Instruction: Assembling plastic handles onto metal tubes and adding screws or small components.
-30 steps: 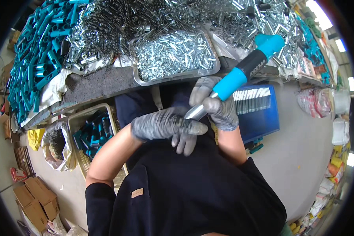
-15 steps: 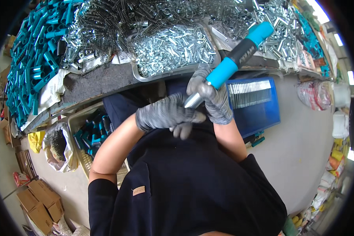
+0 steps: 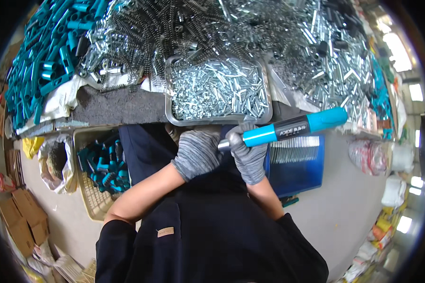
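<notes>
1. A teal-and-black tube with a metal end slants across the frame, right of centre.
2. The right hand, gloved, has its fingers closed around the tube beside the metal end.
3. The left hand, also gloved, has curled fingers at the metal tip; whether they grip it, I cannot tell.
4. On the tabletop, upper centre, a clear tray holds small metal pieces.
5. A blue bin sits right of centre.
</notes>
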A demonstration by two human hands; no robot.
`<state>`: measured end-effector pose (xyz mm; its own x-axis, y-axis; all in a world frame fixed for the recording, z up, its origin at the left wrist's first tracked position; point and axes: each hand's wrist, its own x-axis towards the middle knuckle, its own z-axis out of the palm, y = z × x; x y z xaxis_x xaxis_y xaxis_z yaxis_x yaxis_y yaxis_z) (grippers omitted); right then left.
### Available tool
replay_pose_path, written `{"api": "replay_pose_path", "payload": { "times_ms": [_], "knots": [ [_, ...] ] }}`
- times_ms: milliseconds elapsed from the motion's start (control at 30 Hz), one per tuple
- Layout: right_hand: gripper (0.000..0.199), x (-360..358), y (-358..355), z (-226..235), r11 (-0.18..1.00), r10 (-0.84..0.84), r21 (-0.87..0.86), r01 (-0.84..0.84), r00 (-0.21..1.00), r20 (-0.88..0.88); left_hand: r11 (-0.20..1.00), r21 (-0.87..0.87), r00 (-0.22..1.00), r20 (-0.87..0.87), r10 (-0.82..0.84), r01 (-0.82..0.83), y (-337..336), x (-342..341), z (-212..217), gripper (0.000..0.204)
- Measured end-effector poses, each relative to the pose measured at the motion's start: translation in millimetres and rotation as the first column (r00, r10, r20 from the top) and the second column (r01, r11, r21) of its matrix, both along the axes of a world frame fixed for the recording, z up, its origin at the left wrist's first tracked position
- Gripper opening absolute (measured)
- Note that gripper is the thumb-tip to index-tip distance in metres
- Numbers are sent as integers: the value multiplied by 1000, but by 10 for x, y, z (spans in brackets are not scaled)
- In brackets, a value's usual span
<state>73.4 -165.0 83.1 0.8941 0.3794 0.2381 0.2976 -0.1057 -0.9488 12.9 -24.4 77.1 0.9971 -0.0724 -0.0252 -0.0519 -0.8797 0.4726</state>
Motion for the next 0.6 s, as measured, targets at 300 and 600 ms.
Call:
{"api": "replay_pose_path", "payload": {
  "times_ms": [300,600],
  "knots": [
    [35,174,-227,91,934,357,10,-357,934,15,478,-871,848,-162,-505,118,80,99,-111,29],
    [33,-150,-135,37,972,-225,-83,219,972,-69,933,-353,997,71,-43,65,-254,201,-390,20]
  ]
}}
